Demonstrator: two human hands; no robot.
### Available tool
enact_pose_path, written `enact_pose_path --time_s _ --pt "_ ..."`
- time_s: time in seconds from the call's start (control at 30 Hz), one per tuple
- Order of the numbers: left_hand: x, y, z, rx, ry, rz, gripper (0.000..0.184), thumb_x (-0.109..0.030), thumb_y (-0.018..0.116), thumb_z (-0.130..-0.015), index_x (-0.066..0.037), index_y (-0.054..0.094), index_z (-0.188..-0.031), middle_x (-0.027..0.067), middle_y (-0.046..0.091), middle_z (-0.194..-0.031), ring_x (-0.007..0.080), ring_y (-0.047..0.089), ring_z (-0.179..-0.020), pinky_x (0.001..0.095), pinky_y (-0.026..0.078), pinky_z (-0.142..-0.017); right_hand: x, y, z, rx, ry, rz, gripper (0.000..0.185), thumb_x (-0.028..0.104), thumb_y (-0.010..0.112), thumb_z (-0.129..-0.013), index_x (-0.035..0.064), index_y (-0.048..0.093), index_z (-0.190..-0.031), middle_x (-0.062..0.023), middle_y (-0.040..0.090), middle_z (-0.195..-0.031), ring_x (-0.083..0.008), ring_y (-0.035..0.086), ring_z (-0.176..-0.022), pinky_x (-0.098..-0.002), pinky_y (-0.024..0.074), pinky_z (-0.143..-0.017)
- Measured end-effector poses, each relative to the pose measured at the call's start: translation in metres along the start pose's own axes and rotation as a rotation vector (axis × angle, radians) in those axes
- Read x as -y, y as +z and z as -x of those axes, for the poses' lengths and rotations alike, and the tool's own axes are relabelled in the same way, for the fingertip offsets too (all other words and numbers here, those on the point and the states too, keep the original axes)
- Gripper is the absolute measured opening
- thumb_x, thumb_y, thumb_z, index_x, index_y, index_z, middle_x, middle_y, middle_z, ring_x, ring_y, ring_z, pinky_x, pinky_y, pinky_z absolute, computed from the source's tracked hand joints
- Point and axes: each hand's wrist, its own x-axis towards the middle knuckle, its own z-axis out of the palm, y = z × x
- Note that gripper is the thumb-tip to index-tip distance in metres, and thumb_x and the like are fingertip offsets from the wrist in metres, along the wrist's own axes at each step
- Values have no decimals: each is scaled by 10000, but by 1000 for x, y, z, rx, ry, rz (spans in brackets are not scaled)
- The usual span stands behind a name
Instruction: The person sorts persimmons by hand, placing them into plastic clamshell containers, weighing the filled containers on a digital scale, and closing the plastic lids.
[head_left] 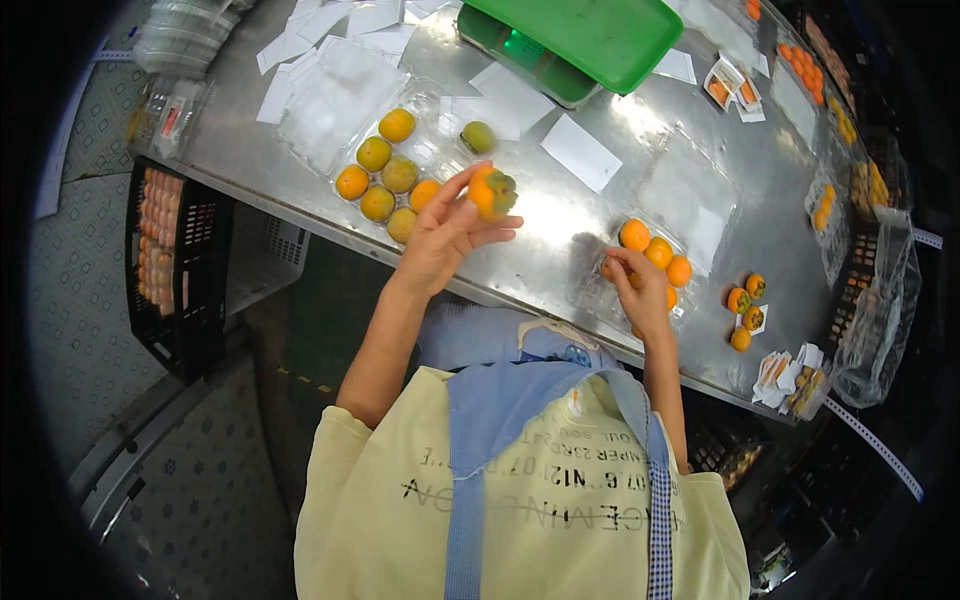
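Observation:
My left hand [445, 235] holds an orange persimmon [490, 193] up above the table, its green calyx turned to the right. Left of it lies a clear plastic clamshell [425, 100] with several yellow-orange persimmons [400, 174] in its cups. One greener persimmon [477, 138] sits apart, behind the raised fruit. My right hand [642, 295] is over a second clear clamshell [690, 315] holding several orange persimmons [658, 252]. Its thumb and fingertips are pinched together at the left side of that box; whatever is between them is hidden. The hand covers part of the fruit there.
A green-lidded container [590, 40] stands at the back of the metal table [330, 215]. White cards [581, 152] lie scattered. Loose persimmons [740, 300] and a packet pile [790, 380] are at the right. Below the left edge is a black crate [180, 265]. Stacked clear trays [185, 35] stand far left.

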Motion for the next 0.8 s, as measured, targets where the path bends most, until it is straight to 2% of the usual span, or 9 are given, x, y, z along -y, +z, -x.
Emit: enact_pose_path --time_s 0.07,0.17,0.3,0.33,0.47,0.6,0.8 --pt "8 8 1 -4 -32 -10 521 -88 553 -922 -44 352 -1400 129 565 -1195 315 619 -1042 386 536 -871 -2 4 0 6 -26 -9 164 69 618 -869 18 658 -1020 -98 667 -871 -167 634 -742 -260 485 -659" --pt "16 19 4 -9 20 -259 543 -84 545 -923 -33 325 -1417 147 517 -1265 282 607 -1050 364 531 -859 15 2 1 25 -61 65 161 70 617 -867 19 659 -1014 -113 663 -871 -182 633 -737 -257 486 -662" --pt "23 28 7 8 71 -444 566 -22 573 -887 -29 349 -1407 138 509 -1260 218 580 -1061 341 515 -866 20 8 2 21 -45 -194 230 96 663 -837 6 649 -1048 -62 682 -918 -149 627 -783 -257 493 -703" --pt "23 30 8 31 53 -463 568 -14 578 -883 -29 353 -1404 137 499 -1268 206 572 -1067 334 508 -876 25 8 1 68 -7 -289 349 123 689 -821 13 605 -1141 -49 666 -1011 -138 611 -885 -266 487 -754" --pt "32 34 12 115 27 -628 563 -10 577 -880 -24 359 -1399 124 459 -1307 176 553 -1085 302 478 -912 64 12 -6 187 -57 -489 513 159 699 -821 45 505 -1281 -79 605 -1159 -158 563 -1041 -292 467 -815" --pt "35 45 17 177 70 -744 549 -14 584 -869 -37 396 -1384 106 446 -1330 174 530 -1125 287 468 -920 71 22 -8 226 -64 -528 514 191 703 -825 39 517 -1280 -85 607 -1158 -176 551 -1078 -291 469 -817" --pt "40 53 21 159 100 -797 502 -23 590 -858 -52 466 -1343 103 441 -1345 179 521 -1145 275 485 -881 68 22 -2 186 0 -507 452 200 719 -810 33 592 -1210 -105 623 -1116 -154 589 -955 -268 486 -768"
